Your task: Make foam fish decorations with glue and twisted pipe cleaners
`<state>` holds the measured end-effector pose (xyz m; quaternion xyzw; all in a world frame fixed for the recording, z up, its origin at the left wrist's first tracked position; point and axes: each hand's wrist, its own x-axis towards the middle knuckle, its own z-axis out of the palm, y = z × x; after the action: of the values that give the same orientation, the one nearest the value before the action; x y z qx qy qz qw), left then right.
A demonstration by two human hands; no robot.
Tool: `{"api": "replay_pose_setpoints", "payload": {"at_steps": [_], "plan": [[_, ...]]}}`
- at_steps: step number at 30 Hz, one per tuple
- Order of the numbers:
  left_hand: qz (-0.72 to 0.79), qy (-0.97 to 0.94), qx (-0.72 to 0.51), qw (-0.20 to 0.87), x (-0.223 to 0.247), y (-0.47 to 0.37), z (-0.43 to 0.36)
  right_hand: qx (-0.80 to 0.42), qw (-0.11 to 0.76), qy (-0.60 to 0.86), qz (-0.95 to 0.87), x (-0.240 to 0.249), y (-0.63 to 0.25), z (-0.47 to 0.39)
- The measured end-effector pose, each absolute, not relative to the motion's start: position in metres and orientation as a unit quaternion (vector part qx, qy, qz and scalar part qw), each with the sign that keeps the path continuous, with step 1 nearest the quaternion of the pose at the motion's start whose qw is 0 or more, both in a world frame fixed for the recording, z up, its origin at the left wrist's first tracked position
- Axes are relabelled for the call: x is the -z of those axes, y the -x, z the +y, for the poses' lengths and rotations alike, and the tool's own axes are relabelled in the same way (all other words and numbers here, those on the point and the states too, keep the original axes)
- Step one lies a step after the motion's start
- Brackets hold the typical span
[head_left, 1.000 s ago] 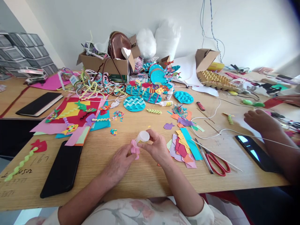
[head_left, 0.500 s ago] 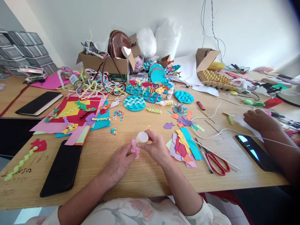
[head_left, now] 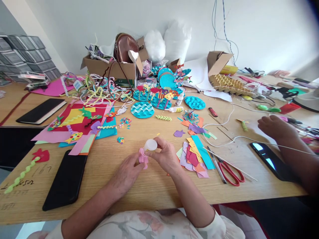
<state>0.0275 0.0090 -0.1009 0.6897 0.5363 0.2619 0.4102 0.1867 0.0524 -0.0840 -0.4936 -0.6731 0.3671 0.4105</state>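
Note:
My left hand (head_left: 127,171) pinches a small pink paper cutout (head_left: 143,157) just above the table. Fingers of my right hand (head_left: 163,154) are wrapped around a white glue bottle (head_left: 151,146), tilted with its round base towards me. The bottle's tip is hidden, so I cannot tell whether it touches the pink piece. A purple paper fish (head_left: 179,133) lies to the right, near a pile of coloured paper scraps (head_left: 191,154). Small confetti-like bits (head_left: 120,140) lie beyond my left hand.
Red-handled scissors (head_left: 230,173), a pen (head_left: 217,166) and a phone (head_left: 272,162) lie to the right, where another person's hand (head_left: 276,127) rests. A black phone-like slab (head_left: 66,181) lies left. Blue wavy discs (head_left: 142,110) and a cardboard box (head_left: 102,67) stand farther back.
Both hands keep nearly the same pose, with the bottle still tilted at the pink piece. The whole view has shifted very slightly.

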Motion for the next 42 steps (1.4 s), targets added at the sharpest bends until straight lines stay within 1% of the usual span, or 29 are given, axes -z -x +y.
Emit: {"api": "replay_pose_setpoints", "payload": {"at_steps": [8, 13, 18, 22, 28, 33, 38, 42], "plan": [[0.526, -0.706, -0.259, 0.398, 0.1030, -0.0266, 0.0093, -0.375, 0.407, 0.492, -0.672, 0.0830, -0.1895, 0.0499], [0.534, -0.694, -0.259, 0.407, 0.1036, -0.0266, 0.0098, -0.356, 0.415, 0.490, -0.679, 0.0832, -0.1865, 0.0501], [0.543, -0.681, -0.253, 0.420, 0.1010, -0.0274, 0.0107, -0.372, 0.406, 0.491, -0.675, 0.0817, -0.1859, 0.0502], [0.532, -0.689, -0.260, 0.418, 0.1037, -0.0269, 0.0102, -0.362, 0.412, 0.489, -0.679, 0.0815, -0.1865, 0.0514], [0.540, -0.682, -0.260, 0.419, 0.1051, -0.0266, 0.0089, -0.386, 0.393, 0.494, -0.673, 0.0775, -0.1868, 0.0472], [0.531, -0.683, -0.264, 0.427, 0.1044, -0.0266, 0.0095, -0.374, 0.407, 0.488, -0.676, 0.0797, -0.1877, 0.0498], [0.547, -0.663, -0.260, 0.440, 0.1030, -0.0280, 0.0094, -0.381, 0.396, 0.492, -0.676, 0.0805, -0.1880, 0.0507], [0.547, -0.665, -0.259, 0.437, 0.1017, -0.0287, 0.0095, -0.368, 0.411, 0.486, -0.678, 0.0826, -0.1881, 0.0534]]}}
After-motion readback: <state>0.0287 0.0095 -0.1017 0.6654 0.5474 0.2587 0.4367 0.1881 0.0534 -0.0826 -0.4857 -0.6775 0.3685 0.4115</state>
